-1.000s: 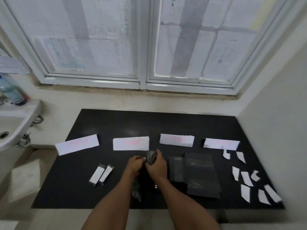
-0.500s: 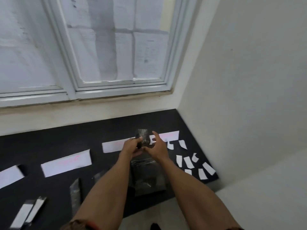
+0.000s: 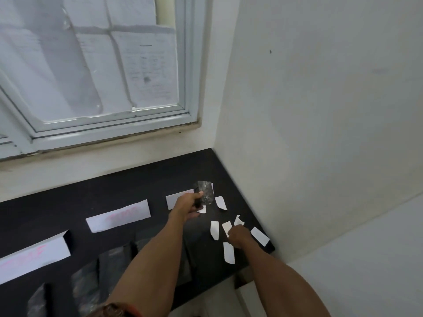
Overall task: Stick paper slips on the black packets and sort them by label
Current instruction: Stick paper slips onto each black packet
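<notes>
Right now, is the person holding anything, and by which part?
The left hand grips a black packet by its lower edge. The right hand touches a paper slip; grip unclear.

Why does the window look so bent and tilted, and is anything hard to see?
Head view: the wide-angle lens bows and tilts the window frame; soft daylight through it casts no hard shadows; the black packet in the left hand shows glare; the pink writing on the paper labels is too washed out to read.
</notes>
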### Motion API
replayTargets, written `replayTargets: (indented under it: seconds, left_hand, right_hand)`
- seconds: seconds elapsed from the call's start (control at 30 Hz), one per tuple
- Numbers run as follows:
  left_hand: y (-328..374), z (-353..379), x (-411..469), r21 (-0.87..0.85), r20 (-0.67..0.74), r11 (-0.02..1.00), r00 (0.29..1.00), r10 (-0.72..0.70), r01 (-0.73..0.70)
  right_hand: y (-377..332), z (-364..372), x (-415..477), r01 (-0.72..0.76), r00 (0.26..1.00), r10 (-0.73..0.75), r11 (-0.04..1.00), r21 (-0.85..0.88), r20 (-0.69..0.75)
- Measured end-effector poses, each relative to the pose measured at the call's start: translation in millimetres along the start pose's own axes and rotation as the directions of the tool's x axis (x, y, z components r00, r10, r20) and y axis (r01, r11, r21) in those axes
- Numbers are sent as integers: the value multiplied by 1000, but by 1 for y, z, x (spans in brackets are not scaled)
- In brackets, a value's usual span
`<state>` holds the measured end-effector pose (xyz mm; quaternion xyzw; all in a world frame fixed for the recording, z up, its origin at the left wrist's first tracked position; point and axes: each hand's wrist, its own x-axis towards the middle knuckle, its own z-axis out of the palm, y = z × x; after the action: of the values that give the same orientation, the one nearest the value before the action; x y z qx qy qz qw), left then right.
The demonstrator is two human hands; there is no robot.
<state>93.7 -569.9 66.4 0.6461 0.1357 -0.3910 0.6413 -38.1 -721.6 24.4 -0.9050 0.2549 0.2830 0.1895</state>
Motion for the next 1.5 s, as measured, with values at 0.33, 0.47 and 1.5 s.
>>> replayTargets:
  seconds: [0.33,0.47,1.5]
  left_hand:
    - [4,24,20,-31,3,999,999,-36,36]
    - [3,26,18,-31,11,998,999,-50,50]
    - [1,-223,-147,-434,-204,839,943,263,-328]
  right_hand:
    - [12,10,10,29,996,-32,999,26,89]
    - [16,20,14,24,999,-19,993,-112,48]
    - [-298,-46,-109,754,625,-632,641,143,-459]
